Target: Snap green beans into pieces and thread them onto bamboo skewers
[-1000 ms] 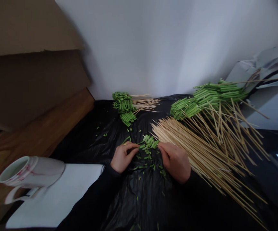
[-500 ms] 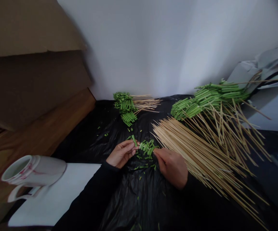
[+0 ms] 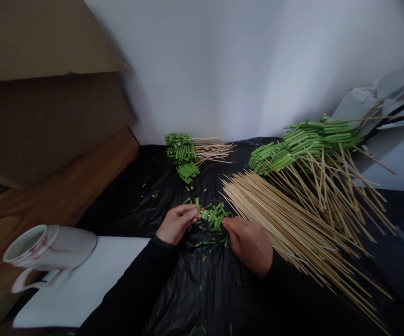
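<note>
My left hand (image 3: 176, 223) pinches a short green stem piece (image 3: 197, 204), held upright just above the black plastic sheet (image 3: 202, 289). My right hand (image 3: 249, 242) is closed with its fingertips at the right side of a small cluster of cut green pieces (image 3: 214, 215); a thin skewer seems to run through them, though I cannot make it out clearly. Loose green bits lie scattered between and below my hands.
A broad fan of bare bamboo skewers (image 3: 303, 214) lies to the right. Long green stems (image 3: 303, 142) are heaped at the back right, finished green skewers (image 3: 187, 154) at the back centre. A white mug (image 3: 47, 247) stands on white paper (image 3: 82, 284) at left, beside cardboard (image 3: 40, 93).
My left hand has lifted off the sheet with one green piece pinched upright. My right hand has shifted slightly left toward the cluster of pieces.
</note>
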`<state>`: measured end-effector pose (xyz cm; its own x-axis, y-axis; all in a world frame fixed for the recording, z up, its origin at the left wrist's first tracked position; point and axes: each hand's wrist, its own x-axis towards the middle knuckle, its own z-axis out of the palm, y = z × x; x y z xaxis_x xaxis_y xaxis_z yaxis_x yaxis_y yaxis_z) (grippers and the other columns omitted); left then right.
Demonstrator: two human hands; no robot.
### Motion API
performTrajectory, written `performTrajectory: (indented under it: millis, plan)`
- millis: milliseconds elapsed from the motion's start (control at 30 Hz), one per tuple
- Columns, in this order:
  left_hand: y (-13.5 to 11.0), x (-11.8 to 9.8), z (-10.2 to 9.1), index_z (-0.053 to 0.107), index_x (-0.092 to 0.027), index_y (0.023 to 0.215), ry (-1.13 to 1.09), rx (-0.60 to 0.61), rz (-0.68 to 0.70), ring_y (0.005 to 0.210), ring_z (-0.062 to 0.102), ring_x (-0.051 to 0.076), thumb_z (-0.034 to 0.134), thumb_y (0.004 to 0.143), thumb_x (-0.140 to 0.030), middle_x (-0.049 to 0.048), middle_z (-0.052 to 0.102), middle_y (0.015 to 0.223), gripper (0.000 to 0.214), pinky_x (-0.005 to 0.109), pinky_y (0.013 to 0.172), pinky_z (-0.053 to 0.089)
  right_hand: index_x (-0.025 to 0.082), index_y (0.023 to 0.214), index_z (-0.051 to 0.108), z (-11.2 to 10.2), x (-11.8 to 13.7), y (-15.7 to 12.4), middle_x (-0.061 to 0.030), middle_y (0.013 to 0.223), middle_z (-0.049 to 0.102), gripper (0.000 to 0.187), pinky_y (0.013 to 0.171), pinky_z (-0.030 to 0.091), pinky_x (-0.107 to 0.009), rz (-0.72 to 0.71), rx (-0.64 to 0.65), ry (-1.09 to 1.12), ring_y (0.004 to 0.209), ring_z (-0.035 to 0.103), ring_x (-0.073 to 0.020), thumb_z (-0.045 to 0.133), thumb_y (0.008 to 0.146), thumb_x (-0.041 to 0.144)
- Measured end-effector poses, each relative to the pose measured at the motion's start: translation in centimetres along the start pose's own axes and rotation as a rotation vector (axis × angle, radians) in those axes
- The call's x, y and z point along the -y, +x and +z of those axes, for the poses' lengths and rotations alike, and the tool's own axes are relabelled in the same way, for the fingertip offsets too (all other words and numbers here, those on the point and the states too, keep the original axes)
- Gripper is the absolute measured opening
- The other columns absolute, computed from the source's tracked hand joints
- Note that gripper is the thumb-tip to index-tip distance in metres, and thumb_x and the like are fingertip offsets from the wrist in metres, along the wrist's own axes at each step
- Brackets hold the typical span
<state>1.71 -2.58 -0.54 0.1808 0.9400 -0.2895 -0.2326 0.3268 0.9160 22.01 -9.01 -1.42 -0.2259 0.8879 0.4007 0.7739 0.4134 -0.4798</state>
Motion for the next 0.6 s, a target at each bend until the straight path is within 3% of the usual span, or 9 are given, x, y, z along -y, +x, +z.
performTrajectory:
  millis: [200,333,533,600]
  plan:
    - [0.3,1.1,0.1,0.075,-0.015,0.072,0.091,-0.035,0.087,0.058,0.061,0.01,0.088,0.051,-0.033,0.001,0.07,0.063,0.03,0.023,0.062,0.049,0.019,0.087,0.064,0.2,0.1,-0.1,-0.0022,0.077,0.066,0.022,0.063,0.038,-0.026,0.009,0.06,-0.026,0.071,0.062,-0.0159,0.044,0.091,0.011]
    - [0.4,1.6,0.0,0.076,-0.015,0.076,0.234,-0.032,0.189,0.064,0.064,0.014,0.085,0.057,-0.037,0.0033,0.074,0.07,0.03,0.028,0.069,0.051,0.019,0.085,0.064,0.5,0.1,-0.2,-0.0029,0.076,0.066,0.023,0.064,0.04,-0.026,0.015,0.057,-0.023,0.071,0.062,-0.0161,0.043,0.091,0.012]
    - [0.3,0.5,-0.2,0.067,-0.015,0.114,0.268,-0.008,0.223,0.076,0.069,0.018,0.078,0.068,-0.039,0.0072,0.076,0.084,0.053,0.03,0.074,0.052,0.019,0.09,0.065,0.0,-0.7,0.2,-0.0043,0.081,0.069,0.023,0.069,0.044,-0.026,0.004,-0.065,0.063,0.076,0.064,-0.0164,0.043,0.093,0.015]
    - [0.3,0.1,-0.3,0.067,-0.014,0.114,0.303,-0.042,0.26,0.083,0.069,0.021,0.074,0.073,-0.041,0.0103,0.075,0.092,0.05,0.031,0.075,0.052,0.019,0.092,0.066,-0.5,-1.2,0.6,-0.0049,0.083,0.07,0.024,0.071,0.045,-0.026,0.023,-0.155,0.093,0.078,0.065,-0.0168,0.042,0.094,0.017]
